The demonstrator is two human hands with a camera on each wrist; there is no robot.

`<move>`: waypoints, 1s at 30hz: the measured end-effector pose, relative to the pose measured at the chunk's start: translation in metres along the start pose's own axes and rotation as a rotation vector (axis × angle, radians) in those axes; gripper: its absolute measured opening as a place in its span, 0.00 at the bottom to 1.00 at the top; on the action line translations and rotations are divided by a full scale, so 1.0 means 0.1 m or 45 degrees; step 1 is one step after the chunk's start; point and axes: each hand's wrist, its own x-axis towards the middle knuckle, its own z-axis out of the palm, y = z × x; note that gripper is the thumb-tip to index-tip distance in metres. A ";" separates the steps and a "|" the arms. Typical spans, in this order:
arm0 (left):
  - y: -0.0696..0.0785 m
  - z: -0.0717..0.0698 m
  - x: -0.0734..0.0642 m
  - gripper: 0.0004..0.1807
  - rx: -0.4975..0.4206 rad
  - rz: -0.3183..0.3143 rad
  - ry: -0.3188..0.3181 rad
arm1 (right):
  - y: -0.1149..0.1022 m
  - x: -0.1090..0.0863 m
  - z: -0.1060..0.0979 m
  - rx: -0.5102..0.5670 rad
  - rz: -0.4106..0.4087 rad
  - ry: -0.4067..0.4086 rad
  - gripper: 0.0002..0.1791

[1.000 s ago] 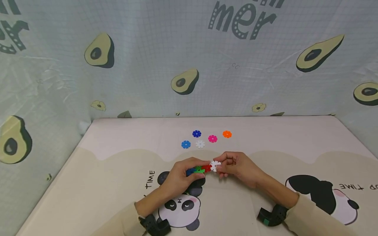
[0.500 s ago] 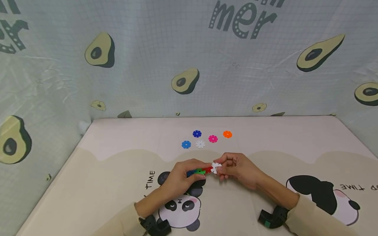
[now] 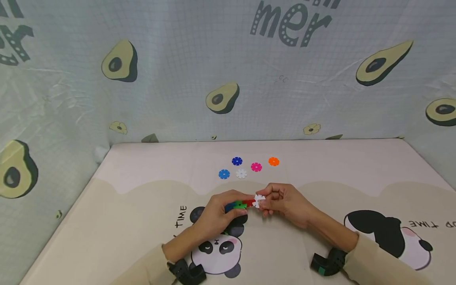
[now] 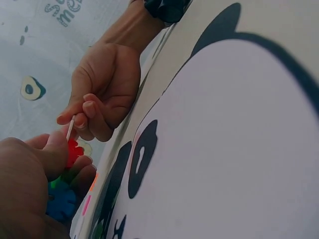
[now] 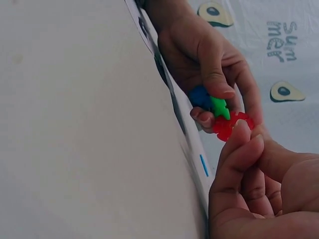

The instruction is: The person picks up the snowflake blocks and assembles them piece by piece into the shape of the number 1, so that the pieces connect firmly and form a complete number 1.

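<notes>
My left hand (image 3: 217,213) grips a short chain of notched plastic discs: a blue disc (image 4: 62,200), a green disc (image 5: 219,106) and a red disc (image 5: 230,125). Its fingers and thumb cover part of the blue one. At the chain's right end a white notched disc (image 3: 258,201) touches the red disc; whether the two are locked together I cannot tell. Thumb and index finger of my right hand (image 3: 288,204) pinch this white disc. In the left wrist view the white disc (image 4: 70,127) appears edge-on between the fingertips. Both hands are held above the table.
Loose discs lie flat beyond the hands: dark blue (image 3: 237,161), light blue (image 3: 224,174), white (image 3: 241,173), pink (image 3: 256,167) and orange (image 3: 274,161). The table cover (image 3: 107,221) has printed pandas. A curtain (image 3: 171,79) with avocado prints hangs behind the table.
The white disc has turned slightly in my right fingertips, against the red disc. Both hands stay in nearly the same place, and the loose discs have not moved.
</notes>
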 end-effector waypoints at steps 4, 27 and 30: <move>-0.01 0.00 0.00 0.18 0.013 -0.026 0.008 | -0.01 0.02 0.00 0.004 0.019 0.028 0.19; -0.03 0.00 -0.01 0.18 0.171 -0.028 0.178 | -0.04 -0.01 0.04 0.103 0.078 -0.004 0.22; -0.03 0.00 -0.01 0.18 0.188 -0.012 0.193 | -0.03 -0.01 0.05 0.098 0.086 0.000 0.23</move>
